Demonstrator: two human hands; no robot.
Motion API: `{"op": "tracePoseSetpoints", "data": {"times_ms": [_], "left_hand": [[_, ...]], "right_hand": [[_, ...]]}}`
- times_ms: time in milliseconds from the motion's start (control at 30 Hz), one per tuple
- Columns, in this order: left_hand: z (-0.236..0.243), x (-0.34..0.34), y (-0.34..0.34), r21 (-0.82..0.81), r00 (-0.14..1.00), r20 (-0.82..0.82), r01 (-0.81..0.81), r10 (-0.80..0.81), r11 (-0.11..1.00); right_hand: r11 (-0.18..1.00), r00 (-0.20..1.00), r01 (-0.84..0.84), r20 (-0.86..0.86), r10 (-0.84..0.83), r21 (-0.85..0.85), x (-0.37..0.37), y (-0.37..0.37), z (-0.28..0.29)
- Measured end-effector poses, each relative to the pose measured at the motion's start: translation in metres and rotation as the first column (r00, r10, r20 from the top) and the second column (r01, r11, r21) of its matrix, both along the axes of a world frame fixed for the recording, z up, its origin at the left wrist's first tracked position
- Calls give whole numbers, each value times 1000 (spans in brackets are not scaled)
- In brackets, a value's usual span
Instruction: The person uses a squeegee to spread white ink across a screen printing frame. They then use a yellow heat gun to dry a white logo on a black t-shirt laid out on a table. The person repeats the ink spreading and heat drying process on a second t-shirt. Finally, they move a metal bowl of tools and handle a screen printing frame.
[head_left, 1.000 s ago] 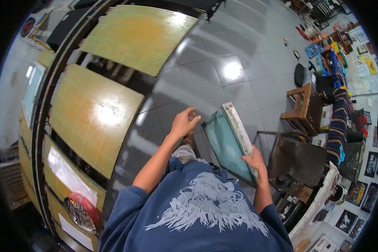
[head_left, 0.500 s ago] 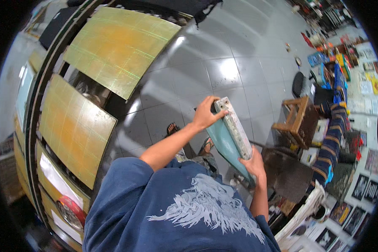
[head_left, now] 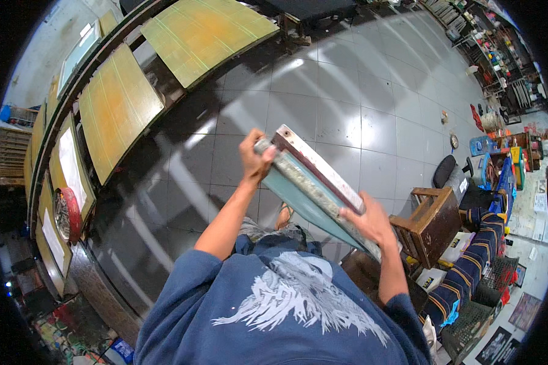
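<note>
Tilted in front of my chest is a screen-printing frame (head_left: 310, 181), seen nearly edge-on. It shows a worn grey bar, a white bar (head_left: 324, 167) with a dark red-brown side and a hole near its end, and a teal sheet (head_left: 298, 198) beneath. My left hand (head_left: 257, 155) is closed around the far left end of the grey bar. Near the other end, my right hand (head_left: 371, 222) grips the bars, thumb on the grey one and fingers over the white one. The frame's underside is hidden.
Yellowish flat boards (head_left: 117, 109) line a curved dark rail at left, one bearing a red-rimmed round fixture (head_left: 68, 214). To the right stand a wooden stool (head_left: 429, 228) and a long seat with striped cloth (head_left: 469, 261). Grey floor tiles (head_left: 329, 91) lie ahead.
The view has swung, so the boards sit farther left. The frame has turned flatter, showing the dark red side between the bars. My left hand has shifted left to the grey bar's end.
</note>
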State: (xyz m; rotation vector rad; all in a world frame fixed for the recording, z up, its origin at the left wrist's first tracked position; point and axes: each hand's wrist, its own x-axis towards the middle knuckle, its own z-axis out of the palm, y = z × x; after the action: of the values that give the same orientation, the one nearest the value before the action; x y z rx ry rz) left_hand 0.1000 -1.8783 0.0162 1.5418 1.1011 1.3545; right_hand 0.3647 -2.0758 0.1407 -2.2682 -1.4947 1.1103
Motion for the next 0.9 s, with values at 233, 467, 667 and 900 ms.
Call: {"op": "tracePoseSetpoints", "data": {"times_ms": [233, 467, 667, 900], "left_hand": [[21, -89, -122, 206, 973, 75, -227, 216, 952], [66, -185, -251, 379, 819, -61, -510, 571, 772], [130, -263, -405, 497, 542, -124, -691, 831, 525], [177, -279, -598, 601, 149, -193, -764, 970, 237]], "right_hand": [[962, 946, -199, 291, 139, 187, 50, 77, -21], [881, 906, -325, 379, 186, 345, 56, 104, -18], [871, 898, -376, 358, 257, 317, 41, 80, -4], [682, 755, -653, 215, 619, 330, -61, 0, 47]]}}
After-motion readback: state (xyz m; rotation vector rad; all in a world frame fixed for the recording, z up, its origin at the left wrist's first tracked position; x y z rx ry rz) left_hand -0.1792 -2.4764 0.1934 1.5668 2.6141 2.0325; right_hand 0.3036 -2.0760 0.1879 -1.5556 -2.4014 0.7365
